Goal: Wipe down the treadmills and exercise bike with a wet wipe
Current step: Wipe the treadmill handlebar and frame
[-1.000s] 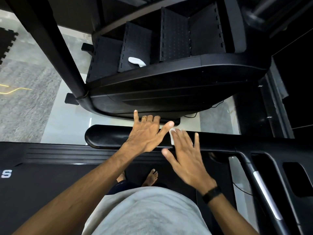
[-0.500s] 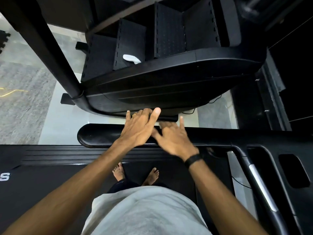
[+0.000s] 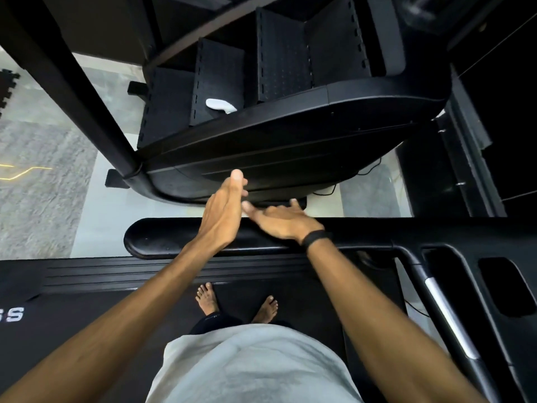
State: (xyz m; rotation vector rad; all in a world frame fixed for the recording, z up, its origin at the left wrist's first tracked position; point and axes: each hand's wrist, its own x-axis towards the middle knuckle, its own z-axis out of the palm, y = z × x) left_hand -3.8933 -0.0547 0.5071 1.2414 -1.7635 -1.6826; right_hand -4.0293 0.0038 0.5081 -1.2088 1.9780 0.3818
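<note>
Both hands reach over the black treadmill rail (image 3: 162, 242). The left hand (image 3: 223, 212) is flat, fingers straight. The right hand (image 3: 283, 218) looks released too, maybe; no wipe shows. Beyond them, a white wipe (image 3: 220, 105) lies on a black step (image 3: 218, 82).

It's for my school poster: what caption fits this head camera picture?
Both hands meet above the treadmill handrail, beside a black stair machine.

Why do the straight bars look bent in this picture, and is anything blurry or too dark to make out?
Head view: the wide-angle lens bows the handrail and the upright post near the edges. The right hand is smeared by motion blur, and the left hand is a little soft. The black stair machine swallows detail in shadow, while the pale floor looks bright and the white wipe stands out sharply.
</note>
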